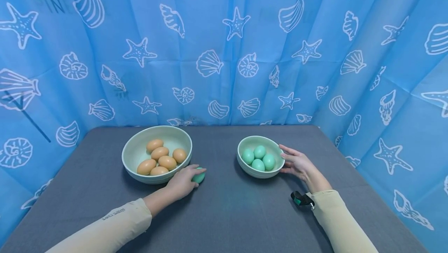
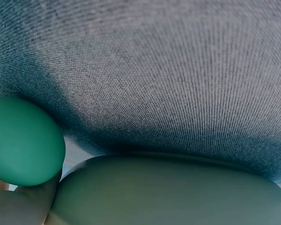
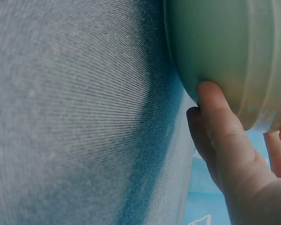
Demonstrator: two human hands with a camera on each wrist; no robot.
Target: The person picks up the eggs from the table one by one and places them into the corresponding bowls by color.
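Observation:
My left hand (image 1: 182, 182) pinches a green egg (image 1: 199, 175) between thumb and fingers, low over the table by the right side of a large pale green bowl (image 1: 127, 166). Up close in the left wrist view, the green egg (image 2: 25, 140) shows beside the bowl's outer wall (image 2: 168, 192). Several brown eggs (image 1: 167, 162) lie inside the large bowl. My right hand (image 1: 299, 163) rests against the right side of a smaller pale green bowl (image 1: 259, 174), fairly straight fingers (image 3: 220, 112) touching its outer wall. Several green eggs (image 1: 269, 161) sit in that smaller bowl.
Grey cloth covers the table (image 1: 224, 214). Behind it and along the right hangs a blue curtain (image 1: 224, 31) with white shell and starfish prints. A black strap (image 1: 301, 198) with a small metal clip hangs at the right sleeve's cuff.

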